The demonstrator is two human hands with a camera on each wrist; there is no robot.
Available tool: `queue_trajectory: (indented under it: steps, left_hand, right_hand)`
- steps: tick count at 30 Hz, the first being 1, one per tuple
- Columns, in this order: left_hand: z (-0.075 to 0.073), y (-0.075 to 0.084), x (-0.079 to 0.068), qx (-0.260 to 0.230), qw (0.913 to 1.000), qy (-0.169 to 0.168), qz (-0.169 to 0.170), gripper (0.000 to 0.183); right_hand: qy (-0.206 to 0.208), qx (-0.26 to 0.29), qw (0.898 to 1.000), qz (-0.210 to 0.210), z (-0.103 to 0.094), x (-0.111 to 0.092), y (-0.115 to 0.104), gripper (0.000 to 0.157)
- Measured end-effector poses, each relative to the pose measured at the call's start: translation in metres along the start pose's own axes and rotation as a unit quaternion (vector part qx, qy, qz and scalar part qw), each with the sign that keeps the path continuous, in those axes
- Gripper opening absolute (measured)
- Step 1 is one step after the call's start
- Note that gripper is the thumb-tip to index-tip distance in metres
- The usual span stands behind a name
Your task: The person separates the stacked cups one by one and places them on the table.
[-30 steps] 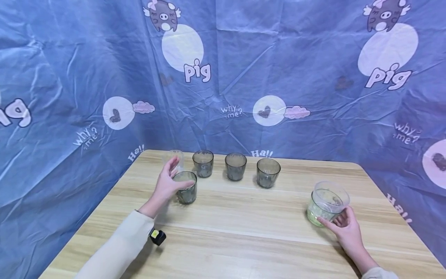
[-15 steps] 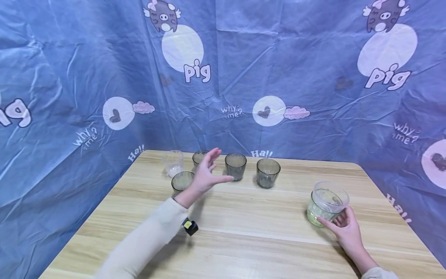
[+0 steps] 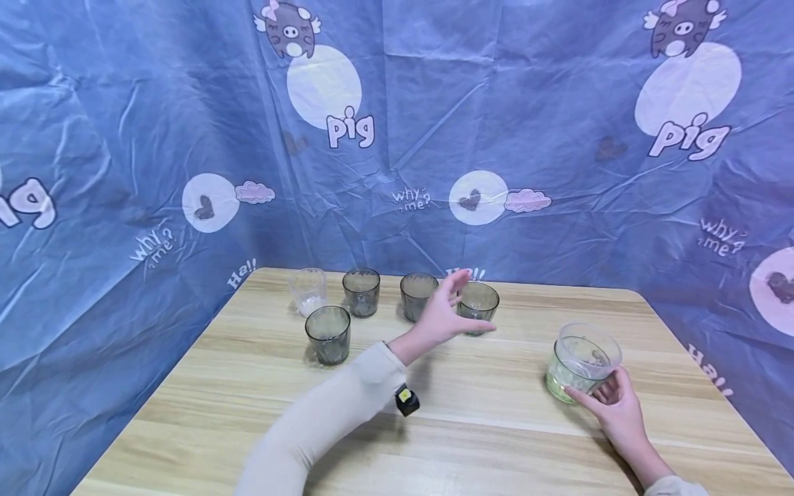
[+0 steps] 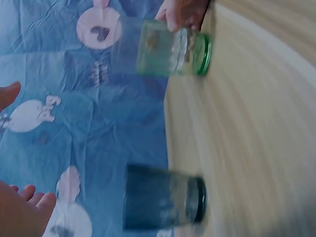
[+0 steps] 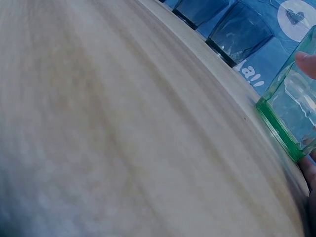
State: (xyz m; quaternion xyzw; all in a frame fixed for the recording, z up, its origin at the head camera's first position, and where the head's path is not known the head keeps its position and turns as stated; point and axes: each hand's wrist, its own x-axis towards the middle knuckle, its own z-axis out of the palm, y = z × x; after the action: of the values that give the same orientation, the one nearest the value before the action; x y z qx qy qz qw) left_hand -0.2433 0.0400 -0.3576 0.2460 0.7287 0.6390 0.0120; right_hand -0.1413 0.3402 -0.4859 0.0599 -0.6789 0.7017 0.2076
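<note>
My right hand [image 3: 620,413] grips a green glass [image 3: 561,377] at the right of the table, thumb on its near side. A clear glass [image 3: 611,351] is nested in it, its rim standing above the green one. In the right wrist view the green base [image 5: 279,129] sits at the tabletop. My left hand [image 3: 437,318] hovers over the table with thumb and fingers spread, holding nothing. It overlaps the rightmost grey glass [image 3: 482,297] in the head view. The left wrist view shows that grey glass [image 4: 155,200] standing apart from the fingers [image 4: 34,202].
Two more grey glasses, one in the middle [image 3: 414,295] and one further left [image 3: 362,295], stand along the back. A clear glass [image 3: 308,293] is at the back left, with another grey glass [image 3: 329,337] before it. A blue printed curtain [image 3: 397,151] hangs behind the table.
My left hand has let go of the front-left grey glass and moved right, past the back row, to the rightmost grey glass. My right hand stays on the green glass.
</note>
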Motion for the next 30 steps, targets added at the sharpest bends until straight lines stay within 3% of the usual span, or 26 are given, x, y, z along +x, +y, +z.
queue_trajectory:
  steps: [13,21,30]
  left_hand:
    - [0.074,-0.006,0.011,0.010,0.9986,-0.048,-0.019,0.097]
    - [0.106,-0.013,0.011,0.090,0.9931,-0.070,-0.025,0.095]
    - [0.131,-0.018,0.014,0.097,0.9916,-0.086,0.001,0.091]
  right_hand:
    - [0.002,-0.020,1.000,0.005,0.000,0.001,-0.001,0.075]
    - [-0.004,-0.011,1.000,-0.001,0.001,0.000,-0.001,0.074]
    - [-0.011,0.003,1.000,-0.006,0.001,0.000,-0.003,0.072]
